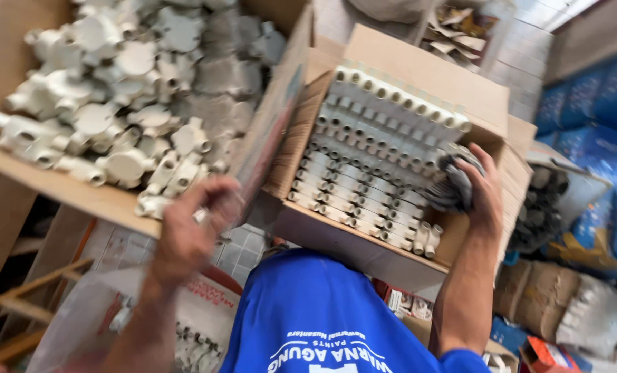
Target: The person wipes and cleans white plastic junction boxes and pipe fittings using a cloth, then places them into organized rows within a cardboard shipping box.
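The left hand (187, 231) is held at the front edge of the left box (18, 173), which is filled with white junction fittings (115, 103); its grip cannot be told through blur. The right hand (484, 190) is closed on a grey bundle (455, 185) inside the right box (419, 62), beside stacked white fittings (370, 159).

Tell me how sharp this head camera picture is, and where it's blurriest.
In the head view, the whole picture is soft with motion blur; the left hand at the box of pale round fittings is most smeared, the right hand holding grey pieces in the box of white fittings is a little clearer; daylight is even, no harsh glare.
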